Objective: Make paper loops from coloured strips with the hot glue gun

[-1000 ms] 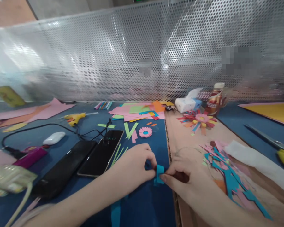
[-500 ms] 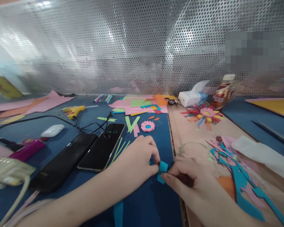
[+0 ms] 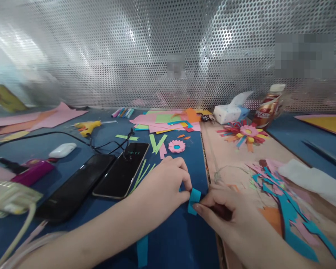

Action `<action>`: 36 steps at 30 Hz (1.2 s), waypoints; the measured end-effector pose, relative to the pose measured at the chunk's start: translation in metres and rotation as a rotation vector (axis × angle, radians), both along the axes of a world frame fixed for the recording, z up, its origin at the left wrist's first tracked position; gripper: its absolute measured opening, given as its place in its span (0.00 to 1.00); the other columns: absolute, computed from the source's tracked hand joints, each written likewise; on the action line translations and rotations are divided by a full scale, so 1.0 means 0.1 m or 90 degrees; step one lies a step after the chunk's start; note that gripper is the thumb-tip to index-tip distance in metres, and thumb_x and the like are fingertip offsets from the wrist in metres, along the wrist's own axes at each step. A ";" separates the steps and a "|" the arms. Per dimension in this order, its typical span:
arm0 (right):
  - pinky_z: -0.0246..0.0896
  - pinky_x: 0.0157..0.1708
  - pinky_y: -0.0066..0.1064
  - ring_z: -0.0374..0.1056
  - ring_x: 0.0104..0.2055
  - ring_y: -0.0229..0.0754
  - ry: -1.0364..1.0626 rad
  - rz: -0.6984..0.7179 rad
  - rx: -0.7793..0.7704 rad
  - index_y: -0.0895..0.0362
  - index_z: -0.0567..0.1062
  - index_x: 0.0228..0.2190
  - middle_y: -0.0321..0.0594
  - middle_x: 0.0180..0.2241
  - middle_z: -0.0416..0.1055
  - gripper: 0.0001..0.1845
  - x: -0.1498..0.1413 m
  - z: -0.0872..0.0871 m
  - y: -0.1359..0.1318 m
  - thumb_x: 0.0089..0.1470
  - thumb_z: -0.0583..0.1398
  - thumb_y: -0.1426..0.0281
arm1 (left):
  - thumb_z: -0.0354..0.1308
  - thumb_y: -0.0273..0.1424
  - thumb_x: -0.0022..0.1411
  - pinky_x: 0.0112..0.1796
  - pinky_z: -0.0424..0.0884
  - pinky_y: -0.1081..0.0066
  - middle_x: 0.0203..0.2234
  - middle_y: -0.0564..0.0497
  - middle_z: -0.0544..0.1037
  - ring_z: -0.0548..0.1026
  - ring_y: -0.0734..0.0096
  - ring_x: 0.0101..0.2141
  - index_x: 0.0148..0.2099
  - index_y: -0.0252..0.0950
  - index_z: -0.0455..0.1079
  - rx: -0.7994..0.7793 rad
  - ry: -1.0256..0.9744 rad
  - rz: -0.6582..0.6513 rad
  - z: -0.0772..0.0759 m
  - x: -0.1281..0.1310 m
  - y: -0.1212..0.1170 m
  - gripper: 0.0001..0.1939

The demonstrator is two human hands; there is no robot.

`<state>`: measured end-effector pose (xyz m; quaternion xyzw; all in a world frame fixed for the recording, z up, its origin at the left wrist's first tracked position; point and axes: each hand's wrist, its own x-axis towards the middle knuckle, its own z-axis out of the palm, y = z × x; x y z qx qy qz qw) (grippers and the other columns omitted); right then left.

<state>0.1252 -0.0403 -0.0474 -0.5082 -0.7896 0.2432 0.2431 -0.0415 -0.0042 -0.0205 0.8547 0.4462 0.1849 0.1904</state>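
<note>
A short blue paper strip (image 3: 195, 195) is held between my two hands above the blue table. My right hand (image 3: 226, 213) pinches its lower right part between thumb and forefinger. My left hand (image 3: 168, 183) is closed at the strip's left side, with a little blue showing between thumb and fingers. The strip looks bent or folded; its far end is hidden by my fingers. Beyond my left hand lies a pink paper flower (image 3: 176, 146) with a blue centre. Another blue strip (image 3: 142, 252) lies below my left forearm.
Two phones (image 3: 121, 170) and a yellow glue gun (image 3: 88, 127) with its cable lie left. Green strips (image 3: 157, 144) and stacked coloured paper (image 3: 168, 120) are ahead. Cardboard (image 3: 215, 149) on the right bears a colourful paper flower (image 3: 248, 132), blue scraps (image 3: 289, 220), tissues (image 3: 229, 113) and a bottle (image 3: 268, 106).
The view has shifted slightly. Between my hands the blue strip has turned a little and shows as one more continuous piece. Both hands keep nearly the same pose.
</note>
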 end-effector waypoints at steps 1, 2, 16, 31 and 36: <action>0.47 0.24 0.29 0.56 0.24 0.37 -0.004 0.002 0.006 0.57 0.65 0.17 0.35 0.19 0.60 0.13 0.00 -0.01 0.00 0.51 0.53 0.70 | 0.57 0.25 0.49 0.36 0.61 0.70 0.30 0.55 0.68 0.65 0.70 0.35 0.24 0.36 0.69 0.002 0.000 0.000 0.00 0.00 0.00 0.04; 0.47 0.23 0.29 0.56 0.24 0.37 -0.006 0.005 0.011 0.57 0.66 0.18 0.35 0.19 0.60 0.12 0.00 -0.02 0.00 0.51 0.53 0.71 | 0.57 0.25 0.49 0.36 0.61 0.70 0.30 0.54 0.68 0.65 0.70 0.35 0.24 0.36 0.69 0.002 0.000 -0.001 0.00 0.00 0.00 0.04; 0.46 0.26 0.29 0.55 0.25 0.37 -0.008 0.002 0.121 0.57 0.63 0.17 0.32 0.18 0.55 0.11 -0.02 -0.02 -0.03 0.48 0.56 0.78 | 0.57 0.24 0.50 0.41 0.62 0.68 0.34 0.53 0.70 0.66 0.68 0.38 0.26 0.36 0.70 -0.015 0.024 -0.030 0.01 -0.01 0.02 0.03; 0.44 0.28 0.29 0.55 0.24 0.35 -0.001 -0.021 0.161 0.57 0.62 0.18 0.30 0.18 0.58 0.11 -0.05 -0.08 -0.05 0.47 0.56 0.79 | 0.62 0.33 0.49 0.44 0.61 0.72 0.39 0.53 0.69 0.65 0.69 0.43 0.30 0.37 0.70 -0.094 0.046 -0.053 0.18 -0.09 -0.02 0.06; 0.44 0.29 0.29 0.55 0.24 0.35 -0.011 -0.023 0.185 0.57 0.62 0.19 0.30 0.18 0.57 0.10 -0.05 -0.06 -0.06 0.47 0.56 0.78 | 0.60 0.29 0.50 0.44 0.61 0.69 0.39 0.53 0.69 0.65 0.68 0.42 0.28 0.36 0.70 -0.113 0.042 -0.059 0.16 -0.05 -0.01 0.02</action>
